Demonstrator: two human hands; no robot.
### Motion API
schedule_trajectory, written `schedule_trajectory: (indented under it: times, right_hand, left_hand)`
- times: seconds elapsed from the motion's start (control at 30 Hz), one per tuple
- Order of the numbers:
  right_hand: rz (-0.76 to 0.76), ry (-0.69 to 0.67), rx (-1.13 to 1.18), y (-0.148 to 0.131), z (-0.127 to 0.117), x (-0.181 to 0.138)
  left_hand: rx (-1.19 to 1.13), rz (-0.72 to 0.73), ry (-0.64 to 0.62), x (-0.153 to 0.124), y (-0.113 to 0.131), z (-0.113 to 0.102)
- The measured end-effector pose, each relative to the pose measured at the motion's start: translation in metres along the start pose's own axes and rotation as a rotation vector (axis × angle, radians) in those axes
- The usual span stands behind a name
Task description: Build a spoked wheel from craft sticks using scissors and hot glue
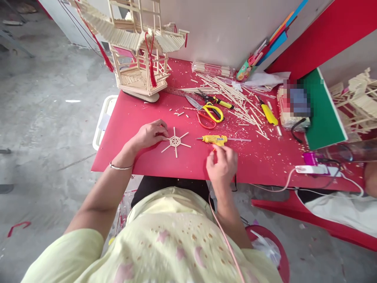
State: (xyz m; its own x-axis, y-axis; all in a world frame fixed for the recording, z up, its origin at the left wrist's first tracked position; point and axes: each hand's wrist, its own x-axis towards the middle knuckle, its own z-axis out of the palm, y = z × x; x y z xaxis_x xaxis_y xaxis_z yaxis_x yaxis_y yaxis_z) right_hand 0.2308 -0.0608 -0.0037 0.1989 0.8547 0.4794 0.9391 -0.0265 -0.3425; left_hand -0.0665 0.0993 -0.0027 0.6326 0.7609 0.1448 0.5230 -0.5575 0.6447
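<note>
A small six-spoked wheel of thin wooden sticks (175, 142) lies flat on the red tabletop (141, 163), with sticks joined in rings about its centre. My left hand (150, 133) is closed at its upper-left spoke, thumb and fingertips pinching the end, which they partly cover. In my right hand (222, 163) is the handle of a yellow hot glue gun (214, 139). Its nozzle points left toward the wheel, a little apart from it. A clear glue stick (240, 140) protrudes from its back. Fingers hide most of the handle; an orange trigger shows.
Behind lie scissors (216, 112), pliers (224, 103), loose wooden sticks (232, 94) and a yellow utility knife (268, 113). A stick-built pavilion (141, 78) stands back left. At right are a power strip (312, 169) with cords and another person's arm (370, 179).
</note>
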Motion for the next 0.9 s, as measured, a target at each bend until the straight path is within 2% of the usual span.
schedule_trajectory:
  times: [0.13, 0.27, 0.33, 0.43, 0.6, 0.73, 0.9]
  right_hand:
    - [0.190, -0.112, -0.168, 0.029, -0.025, -0.005]
    - [0.321, -0.277, -0.209, 0.036, -0.024, 0.002]
    - [0.392, -0.348, -0.184, 0.034, -0.022, 0.009]
    - [0.435, -0.422, -0.018, 0.028, -0.020, 0.018]
    - [0.411, -0.387, 0.225, 0.004, -0.016, 0.024]
    - [0.356, -0.345, 0.201, -0.011, -0.011, 0.029]
    - [0.306, -0.324, 0.161, -0.014, -0.008, 0.031]
  left_hand:
    - [0.023, -0.023, 0.005, 0.001, 0.002, 0.002]
    - [-0.087, -0.020, 0.014, 0.002, 0.002, 0.002]
    - [-0.166, -0.056, 0.020, 0.001, 0.003, 0.001]
    - [-0.255, -0.102, 0.013, 0.000, 0.005, -0.001]
    - [-0.357, -0.121, 0.007, 0.000, 0.008, -0.003]
    - [-0.371, -0.130, 0.002, 0.000, 0.006, -0.002]
    - [-0.390, -0.129, 0.002, 0.000, 0.005, -0.001]
